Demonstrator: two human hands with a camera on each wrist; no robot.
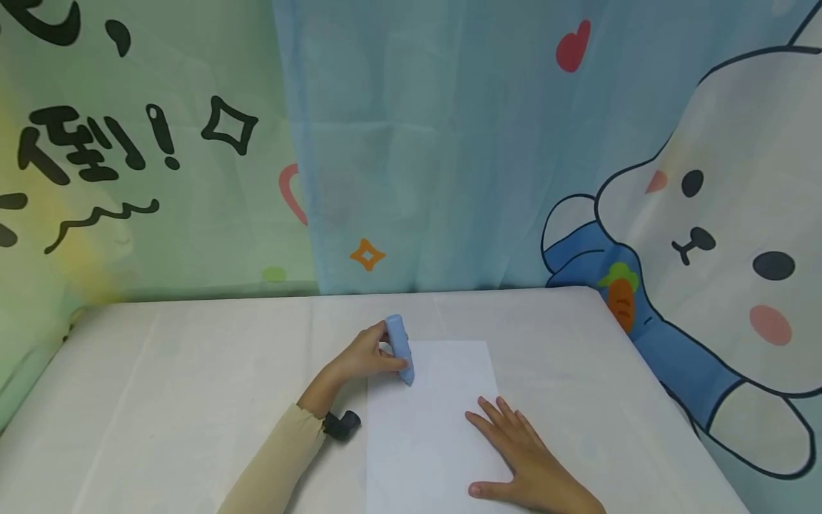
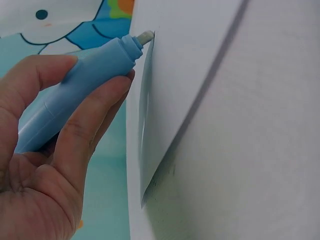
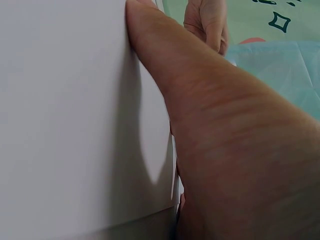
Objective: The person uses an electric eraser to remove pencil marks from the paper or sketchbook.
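A white sheet of paper (image 1: pixel 430 421) lies on the pale table (image 1: pixel 193 385). My left hand (image 1: pixel 369 353) grips a light blue marker-like stick (image 1: pixel 400 348), its pale tip (image 2: pixel 146 36) touching the sheet near its upper left corner. In the left wrist view the fingers and thumb wrap the blue barrel (image 2: pixel 80 85) and the paper's edge (image 2: pixel 150 150) lifts slightly off the table. My right hand (image 1: pixel 520 457) lies flat on the sheet's lower right part, fingers straight and spread. The right wrist view shows that hand (image 3: pixel 210 130) pressing the paper (image 3: pixel 65 110).
A cartoon curtain (image 1: pixel 449 143) with a rabbit (image 1: pixel 719 235) hangs behind and to the right of the table. A small black wrist camera (image 1: pixel 342 425) sits on my left sleeve (image 1: pixel 276 464). Bare tabletop stretches to the left.
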